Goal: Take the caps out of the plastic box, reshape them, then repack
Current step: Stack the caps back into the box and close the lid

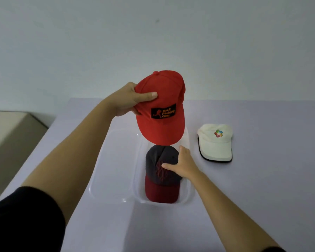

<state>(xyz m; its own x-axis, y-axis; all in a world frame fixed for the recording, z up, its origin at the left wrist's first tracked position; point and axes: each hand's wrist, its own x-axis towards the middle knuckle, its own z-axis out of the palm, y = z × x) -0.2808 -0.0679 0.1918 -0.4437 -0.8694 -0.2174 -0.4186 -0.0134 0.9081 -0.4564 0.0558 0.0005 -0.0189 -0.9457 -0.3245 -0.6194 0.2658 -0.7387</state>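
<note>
My left hand (pixel 129 100) grips a red cap (pixel 162 124) by the left side of its crown and holds it in the air above the clear plastic box (pixel 188 193). Inside the box lies a dark grey cap with a maroon brim (pixel 160 190). My right hand (pixel 182 164) grips that cap's crown from the right, thumb across the front. A cream cap with a coloured logo (pixel 215 142) lies on the table to the right of the box.
The box's clear lid (pixel 111 170) lies flat just left of the box. The pale lilac table (pixel 262 188) ends at a white wall behind. A beige cushioned seat (pixel 11 139) stands beyond the table's left edge.
</note>
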